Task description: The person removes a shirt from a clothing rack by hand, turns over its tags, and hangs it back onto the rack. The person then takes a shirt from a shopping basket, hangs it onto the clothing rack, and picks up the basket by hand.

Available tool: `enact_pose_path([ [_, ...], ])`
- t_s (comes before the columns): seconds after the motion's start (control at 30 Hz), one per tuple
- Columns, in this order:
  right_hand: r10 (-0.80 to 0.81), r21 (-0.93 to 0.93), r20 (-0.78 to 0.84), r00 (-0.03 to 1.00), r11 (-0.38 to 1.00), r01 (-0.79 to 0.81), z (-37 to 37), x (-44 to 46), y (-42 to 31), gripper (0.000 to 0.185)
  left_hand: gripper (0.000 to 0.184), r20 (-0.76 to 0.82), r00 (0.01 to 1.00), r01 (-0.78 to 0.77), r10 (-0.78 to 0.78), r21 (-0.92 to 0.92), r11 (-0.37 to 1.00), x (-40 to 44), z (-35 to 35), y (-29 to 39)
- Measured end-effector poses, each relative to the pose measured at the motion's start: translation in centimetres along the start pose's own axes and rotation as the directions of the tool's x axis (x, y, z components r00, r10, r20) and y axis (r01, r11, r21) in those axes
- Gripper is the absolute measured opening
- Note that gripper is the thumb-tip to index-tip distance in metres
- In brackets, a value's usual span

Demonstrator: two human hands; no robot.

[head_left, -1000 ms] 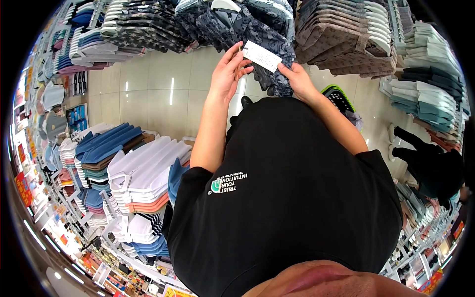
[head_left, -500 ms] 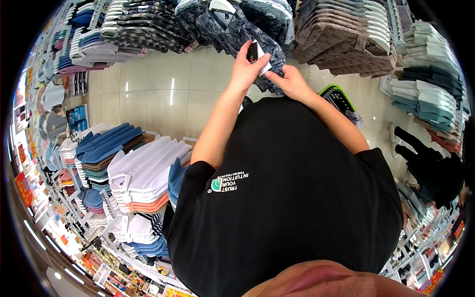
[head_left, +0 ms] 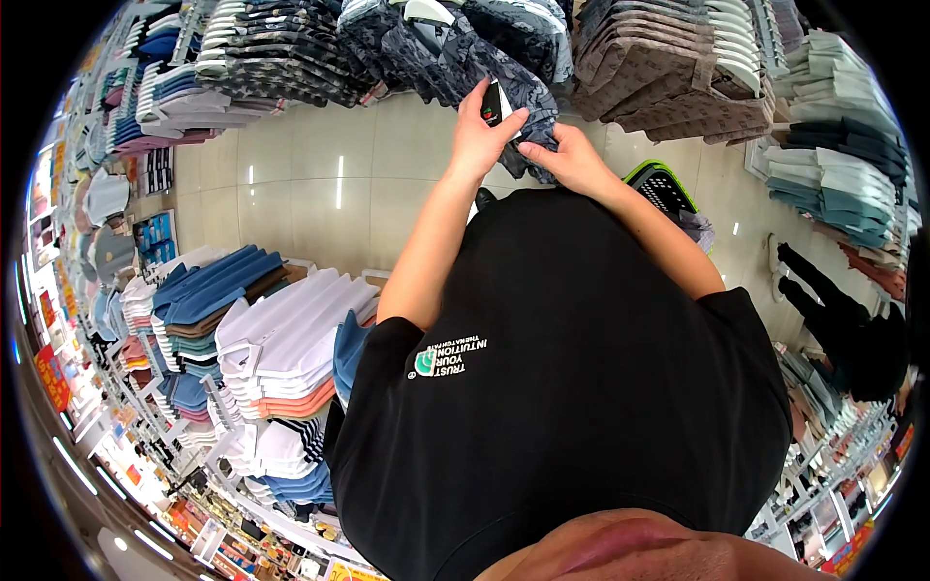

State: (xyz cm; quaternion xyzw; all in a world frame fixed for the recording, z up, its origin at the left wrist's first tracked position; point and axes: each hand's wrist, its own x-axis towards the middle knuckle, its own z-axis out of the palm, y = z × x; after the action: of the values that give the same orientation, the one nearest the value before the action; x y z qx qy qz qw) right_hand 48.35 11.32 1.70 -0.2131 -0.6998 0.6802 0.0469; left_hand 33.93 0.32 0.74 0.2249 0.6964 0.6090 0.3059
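A dark blue-grey patterned shirt point(head_left: 465, 63) hangs in front of me on a white hanger point(head_left: 429, 12). My left hand point(head_left: 479, 134) is closed on its black-and-white hang tag point(head_left: 494, 105), thumb across the tag's lower part and fingers behind. Beside it, my right hand point(head_left: 573, 163) pinches the lower edge of the same shirt, with some fingertips hidden by the cloth. The two hands are close together but apart.
Brown patterned shirts point(head_left: 668, 73) hang on the right, dark camouflage shirts point(head_left: 281, 58) on the left. Folded-looking white shirts point(head_left: 281, 329) lie at lower left. A black-and-green basket point(head_left: 663, 190) stands on the floor by my right arm. A person in black point(head_left: 852, 339) is farther right.
The tag has turned slightly, showing more of its black face and less white. Both hands keep their grip in nearly the same place. The view has shifted slightly.
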Motion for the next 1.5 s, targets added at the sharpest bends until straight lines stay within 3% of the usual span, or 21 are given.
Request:
enact_pose_path([
  [0.07, -0.02, 0.157, 0.017, 1.0, 0.988, 0.017, 0.1, -0.3, -0.4, 0.023, 0.084, -0.013, 1.0, -0.017, 0.018, 0.045, 0.999, 0.0, -0.1, 0.0],
  [0.37, 0.026, 0.234, 0.011, 1.0, 0.972, -0.028, -0.3, -0.3, 0.5, 0.023, 0.076, 0.061, 0.994, 0.101, -0.094, -0.114, 0.988, -0.9, -1.2, 2.0],
  [0.43, 0.011, 0.224, -0.002, 1.0, 0.974, -0.011, -0.3, -0.3, 0.6, 0.023, 0.072, 0.087, 0.963, 0.263, -0.254, -0.106, 0.959, -1.0, -1.8, 2.4],
  [0.47, -0.004, 0.214, -0.014, 1.0, 0.977, 0.007, -0.3, -0.2, 0.6, 0.023, 0.072, 0.088, 0.963, 0.263, -0.254, -0.106, 0.959, -1.0, -2.0, 2.5],
  [0.53, -0.005, 0.247, -0.03, 1.0, 0.969, 0.012, -0.5, -0.1, 0.5, 0.023, 0.064, 0.139, 0.98, 0.188, -0.142, -0.423, 0.887, -1.0, -2.5, 2.7],
  [0.57, -0.005, 0.279, -0.046, 0.999, 0.96, 0.018, -0.6, -0.1, 0.5, 0.024, 0.064, 0.139, 0.98, 0.188, -0.142, -0.423, 0.887, -1.0, -3.0, 2.8],
  [0.63, 0.008, 0.28, -0.068, 0.998, 0.96, 0.011, -1.1, 0.2, 0.9, 0.024, 0.059, 0.344, 0.935, 0.34, -0.09, -0.788, 0.514, -0.9, -4.3, 3.4],
  [0.7, 0.022, 0.281, -0.085, 0.996, 0.96, 0.003, -1.3, 0.3, 1.0, 0.024, 0.056, 0.341, 0.936, 0.333, -0.081, -0.792, 0.512, -0.9, -4.9, 3.6],
  [0.77, 0.056, 0.342, -0.097, 0.994, 0.939, -0.02, -1.4, 0.3, 0.8, 0.024, 0.055, 0.387, 0.922, 0.359, 0.008, -0.863, 0.354, -0.7, -5.3, 3.3],
  [1.33, 0.194, 0.429, -0.122, 0.973, 0.895, -0.124, -2.0, 1.0, 1.3, 0.026, 0.042, 0.258, 0.959, 0.282, -0.119, -0.803, 0.525, -0.5, -4.6, 3.0],
  [1.43, 0.212, 0.437, -0.119, 0.97, 0.889, -0.141, -2.2, 1.1, 0.9, 0.024, 0.039, 0.212, 0.952, 0.306, -0.222, -0.719, 0.624, 0.0, -4.4, 1.4],
  [1.5, 0.225, 0.435, -0.117, 0.967, 0.887, -0.153, -2.3, 1.1, 0.8, 0.023, 0.041, 0.0, 0.92, 0.325, -0.391, -0.556, 0.765, 0.4, -4.3, -1.7],
])
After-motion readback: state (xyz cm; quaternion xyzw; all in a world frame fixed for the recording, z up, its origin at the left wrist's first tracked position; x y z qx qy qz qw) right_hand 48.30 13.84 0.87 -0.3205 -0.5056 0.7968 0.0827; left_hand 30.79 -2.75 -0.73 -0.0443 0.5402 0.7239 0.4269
